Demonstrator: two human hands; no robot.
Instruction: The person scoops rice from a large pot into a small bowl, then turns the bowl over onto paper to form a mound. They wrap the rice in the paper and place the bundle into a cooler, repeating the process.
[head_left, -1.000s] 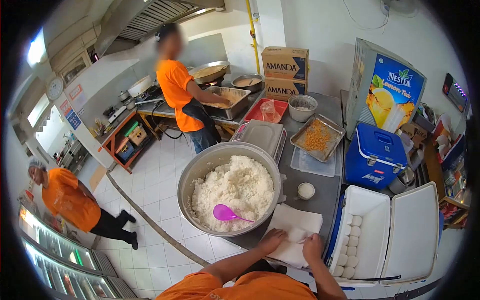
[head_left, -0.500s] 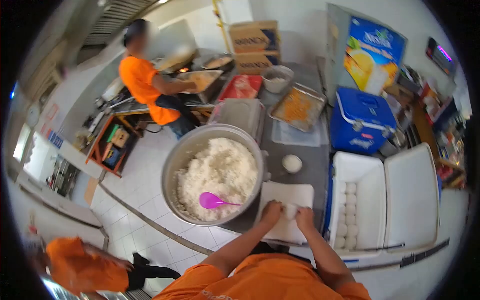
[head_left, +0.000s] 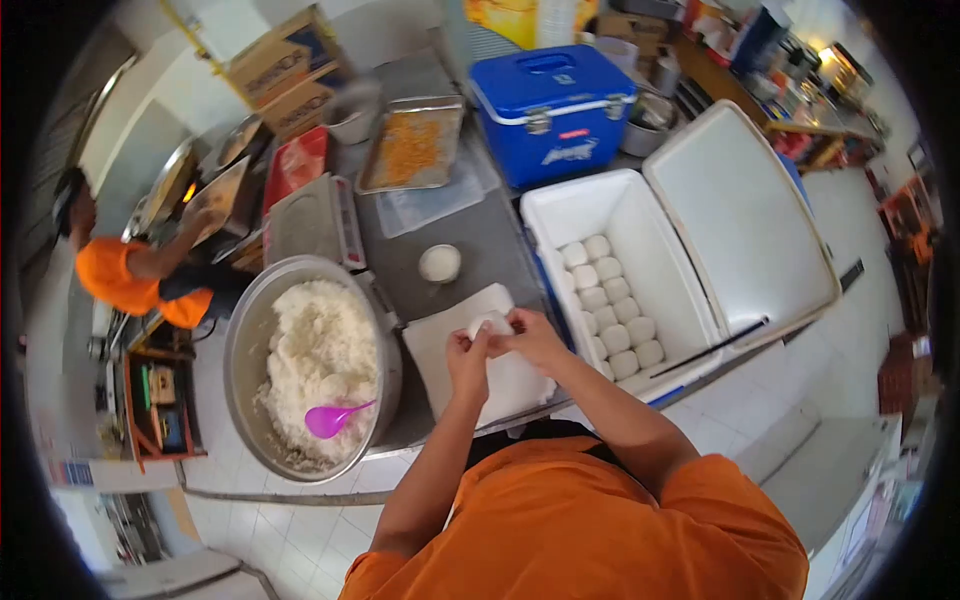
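My left hand and my right hand hold a white wrapped bundle between their fingers, above a stack of white sheets. A big metal pot of white rice stands to the left, with a purple scoop lying on the rice. Just beyond the sheets is a small bowl with white contents. To the right, an open white cooler contains several round white bundles in rows.
A blue cooler stands beyond the white one. A tray with orange food, a red tray and a grey container are on the table. At the left, a person in orange works by the stove.
The view has turned right, so the pot and table sit further left. My hands have come together around the bundle, raised from the sheets. The second person at lower left has left the view.
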